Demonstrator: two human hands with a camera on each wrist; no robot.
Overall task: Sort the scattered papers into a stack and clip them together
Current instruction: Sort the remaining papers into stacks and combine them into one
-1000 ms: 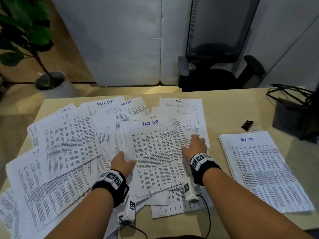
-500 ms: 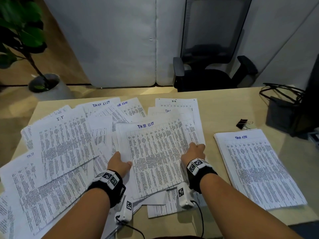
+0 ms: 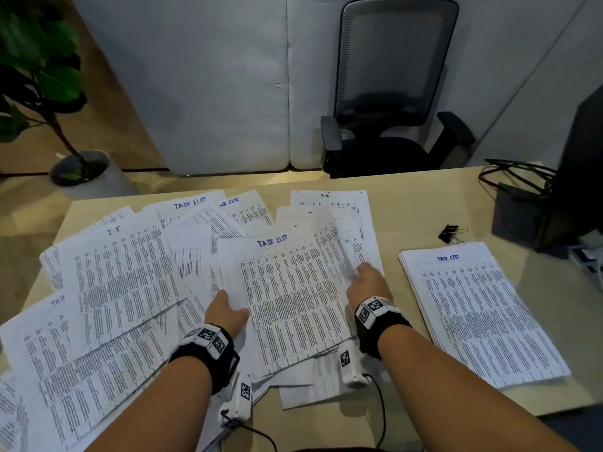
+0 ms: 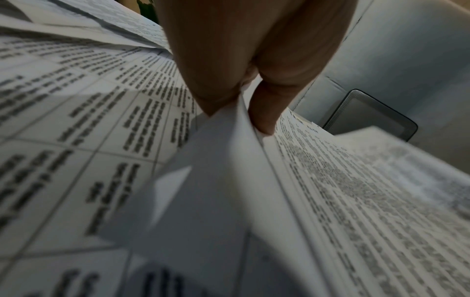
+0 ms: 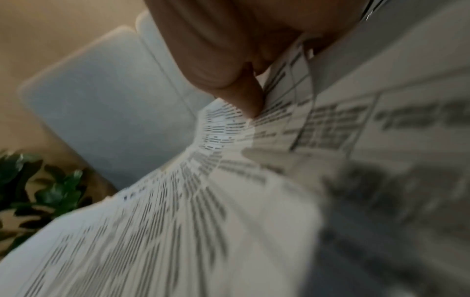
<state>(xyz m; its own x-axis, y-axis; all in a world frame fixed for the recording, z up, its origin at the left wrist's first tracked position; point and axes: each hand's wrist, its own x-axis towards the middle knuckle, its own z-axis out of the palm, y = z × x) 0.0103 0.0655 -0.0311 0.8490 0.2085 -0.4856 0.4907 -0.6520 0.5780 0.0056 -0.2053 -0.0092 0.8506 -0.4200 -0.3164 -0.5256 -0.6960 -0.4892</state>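
Note:
Printed sheets lie scattered over the left and middle of the desk. On top in the middle is a small bundle headed TASK LIST. My left hand pinches its left edge, thumb on top and fingers underneath. In the left wrist view the left hand pinches several sheet edges. My right hand grips the bundle's right edge. In the right wrist view the right hand has its thumb pressed on the curved paper. A squared stack lies at the right. A black binder clip sits just behind it.
A black box with cables and a dark monitor edge stand at the back right. An office chair faces the desk's far side, and a potted plant stands at the far left. Bare desk shows between bundle and clip.
Both hands stay at the sides of the TASK LIST bundle. Its right side is now blurred by the right hand, and the head view has shifted slightly.

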